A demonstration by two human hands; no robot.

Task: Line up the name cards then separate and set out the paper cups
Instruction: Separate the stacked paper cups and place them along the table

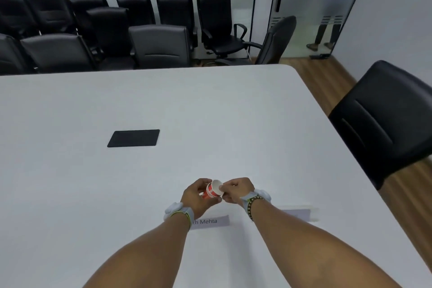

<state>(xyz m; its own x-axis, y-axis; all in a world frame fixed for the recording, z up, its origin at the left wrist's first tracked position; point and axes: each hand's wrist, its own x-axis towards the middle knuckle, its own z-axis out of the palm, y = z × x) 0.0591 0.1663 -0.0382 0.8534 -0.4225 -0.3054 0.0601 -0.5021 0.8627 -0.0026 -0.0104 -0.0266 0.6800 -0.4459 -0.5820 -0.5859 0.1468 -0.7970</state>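
Note:
A red and white stack of paper cups (211,191) is held on its side above the white table (210,112), mouth pointing right. My left hand (195,194) wraps the red body of the stack. My right hand (236,190) pinches the white rim at the mouth. Two white name cards lie flat on the table below my wrists: one reading "Mehta" (211,221), partly hidden by my left wrist, and another name card (297,214) to the right, partly hidden by my right forearm, its text unreadable.
A black rectangular pad (134,138) lies mid-table to the left. A black chair (385,119) stands at the table's right edge. Several black chairs (159,44) line the far side. A person's legs (323,37) show behind the glass door.

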